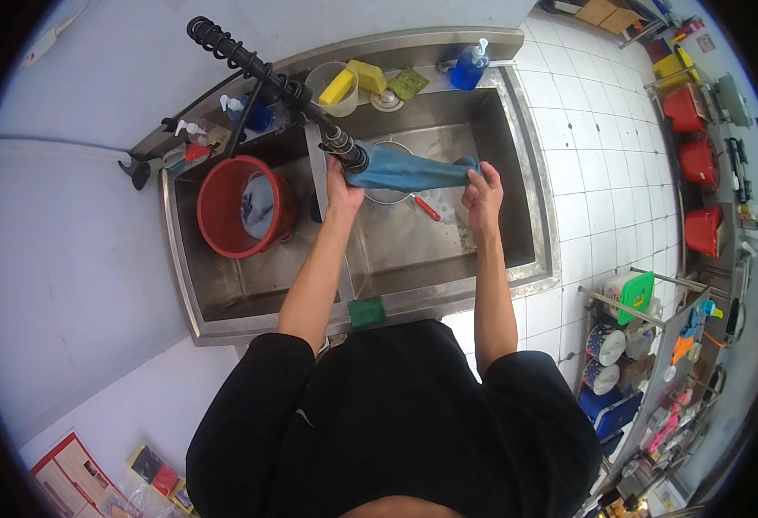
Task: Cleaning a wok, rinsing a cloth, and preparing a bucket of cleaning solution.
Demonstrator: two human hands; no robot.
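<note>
A blue cloth (413, 170) is stretched between my hands above the right basin of the steel sink (448, 272). My left hand (342, 187) grips its left end, right by the nozzle of the black spring-coil tap (344, 147), which partly hides the fingers. At the other end, my right hand (482, 194) pinches the cloth with its fingers closed. Below the cloth lies a round mesh strainer, mostly covered, with a red handle (427, 209) sticking out toward me. Whether water is running I cannot tell.
In the left basin stands a red bucket (209, 211) with grey-blue cloth (258, 207) inside. Yellow sponges (367, 76), a green scouring pad (407, 84) and a blue soap bottle (469, 66) line the back ledge. Another green pad (367, 312) lies on the front rim.
</note>
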